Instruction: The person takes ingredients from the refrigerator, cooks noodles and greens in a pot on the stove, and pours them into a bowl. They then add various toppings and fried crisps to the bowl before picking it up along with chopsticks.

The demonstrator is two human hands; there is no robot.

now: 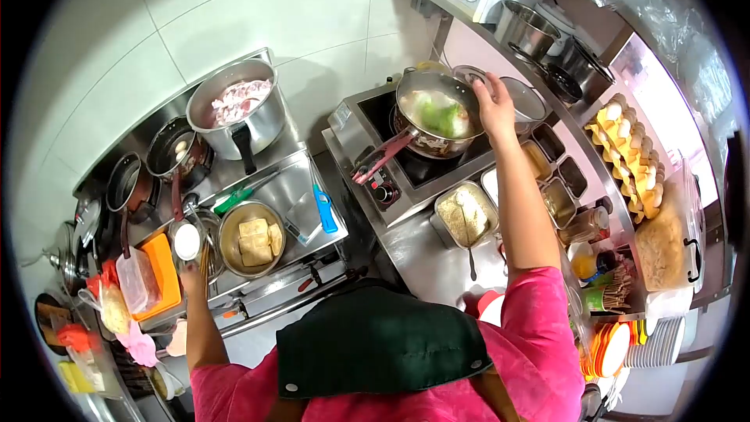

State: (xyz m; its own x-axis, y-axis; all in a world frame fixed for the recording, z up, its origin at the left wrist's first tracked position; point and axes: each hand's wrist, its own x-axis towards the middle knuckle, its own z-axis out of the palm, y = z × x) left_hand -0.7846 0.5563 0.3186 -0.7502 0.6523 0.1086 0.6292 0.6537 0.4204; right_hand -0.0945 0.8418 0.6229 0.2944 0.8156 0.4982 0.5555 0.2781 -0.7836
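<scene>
My right hand (497, 108) is at the far right rim of a pan (437, 146) on the cooktop, its fingers apart and nothing visible in them. Pale liquid with green leaves (442, 116) fills the pan, whose reddish handle (384, 156) points toward me. Beyond that hand lies a glass lid (525, 100). On the left, my left hand (192, 277) is low beside a small white-filled cup (187, 241) and thin chopsticks (205, 259); its fingers are mostly hidden. Just right of it, a metal bowl (226, 254) contains several pale yellow blocks (255, 241).
A large pot (267, 121) of raw meat and two smaller pans (129, 180) stand at back left. A blue-handled scraper (323, 207) lies on the metal tray. At right are a square tin (486, 215) with a spoon, seasoning containers (551, 141) and egg trays (613, 156).
</scene>
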